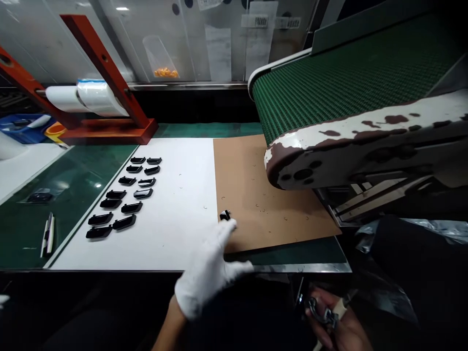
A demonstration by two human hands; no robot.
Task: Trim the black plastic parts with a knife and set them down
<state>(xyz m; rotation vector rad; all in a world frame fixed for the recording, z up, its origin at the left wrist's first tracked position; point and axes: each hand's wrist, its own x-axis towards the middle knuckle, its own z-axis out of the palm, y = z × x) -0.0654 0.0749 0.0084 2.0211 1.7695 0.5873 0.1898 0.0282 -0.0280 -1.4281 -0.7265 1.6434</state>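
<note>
My left hand (210, 270), in a white glove, reaches over the front edge of the table with thumb and fingers apart. Just beyond its fingertips a small black part (225, 215) lies on the left edge of the brown cardboard (278, 204); the fingers partly cover it. Low at the right, my bare right hand (338, 319) is closed around a pair of cutters (323, 314) with a pale handle. Several black parts (125, 222) stand in two slanting columns on the white sheet (183, 195).
A green conveyor belt (329, 87) overhangs the cardboard at the right. At the back left stands a red frame (109, 129) with plastic film rolls (98, 96). A knife-like tool (48, 235) lies on the green mat. Tiny curved scraps dot the cardboard.
</note>
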